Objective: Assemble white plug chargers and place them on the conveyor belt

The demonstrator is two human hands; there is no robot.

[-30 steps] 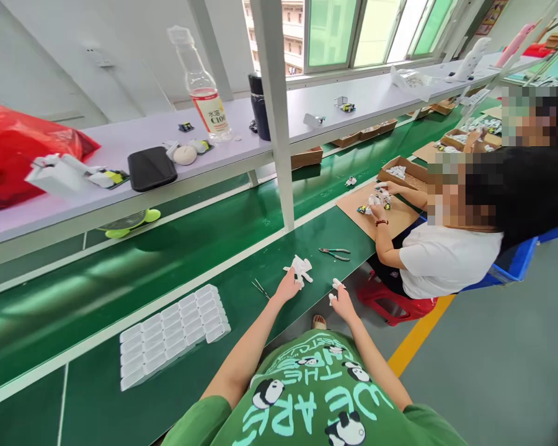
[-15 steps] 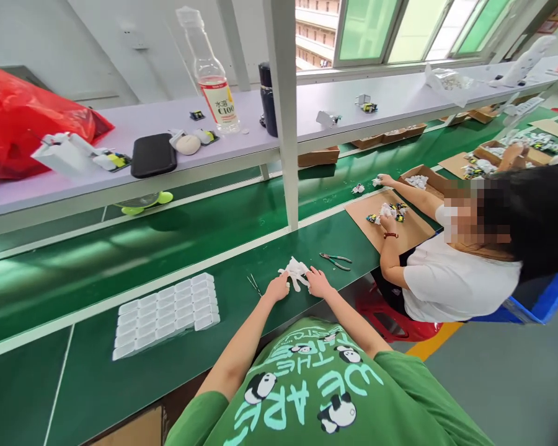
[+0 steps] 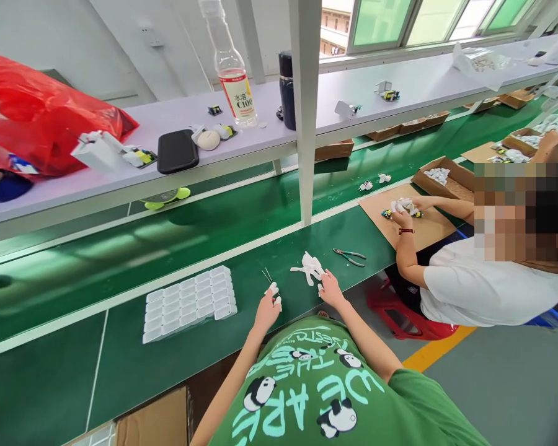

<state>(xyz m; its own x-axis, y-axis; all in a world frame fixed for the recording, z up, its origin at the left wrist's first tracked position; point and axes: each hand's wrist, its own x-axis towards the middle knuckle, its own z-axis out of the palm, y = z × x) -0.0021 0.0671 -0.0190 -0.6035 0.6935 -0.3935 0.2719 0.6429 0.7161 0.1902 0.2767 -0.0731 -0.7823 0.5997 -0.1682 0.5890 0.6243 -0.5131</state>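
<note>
1. White boxes (image 3: 190, 300) are already set out in close rows on the desk (image 3: 130, 359); whether anything is left to be done to them cannot be told.
2. White coverings are seen on fingertips of both hands, so that preparation is judged at least partly done.
3. A white, glove-like bundle (image 3: 312, 266) is left lying loose on the desk, with the right hand (image 3: 330, 290) at its near edge; whether it is pinched cannot be made out.
4. The left hand's grip (image 3: 268, 305) is spread, just beside the tweezers (image 3: 266, 274).
5. The pliers (image 3: 349, 256) are left unheld.
</note>
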